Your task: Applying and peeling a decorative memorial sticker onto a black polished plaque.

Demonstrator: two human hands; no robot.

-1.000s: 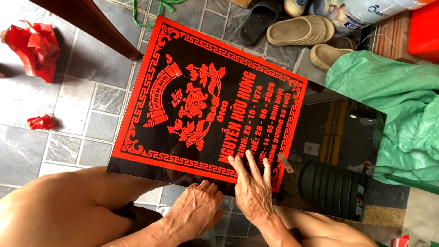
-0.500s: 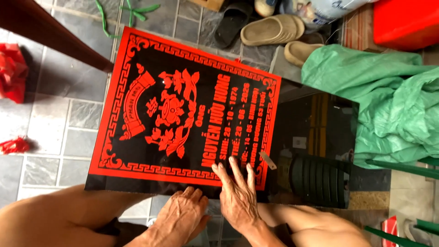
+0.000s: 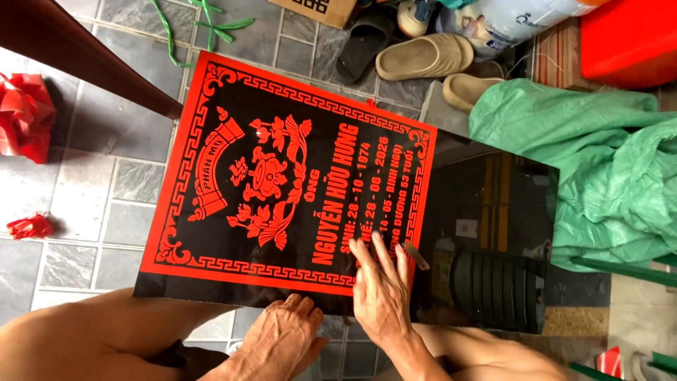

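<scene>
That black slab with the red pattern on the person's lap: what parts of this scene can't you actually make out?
- Black slab, head view: its near edge lies under the left hand and right hand.
- Small blade-like tool: too small to identify; grip unclear.
- Red box: cut off by the top-right frame edge.
- Dark sandal: its toe end is cut off by the top frame edge.

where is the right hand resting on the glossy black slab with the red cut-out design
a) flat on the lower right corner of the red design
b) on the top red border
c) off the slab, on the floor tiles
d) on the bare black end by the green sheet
a: the right hand lies with fingers spread on the red design's lower right corner on the glossy black slab, while the left hand sits at the slab's near edge.
</scene>
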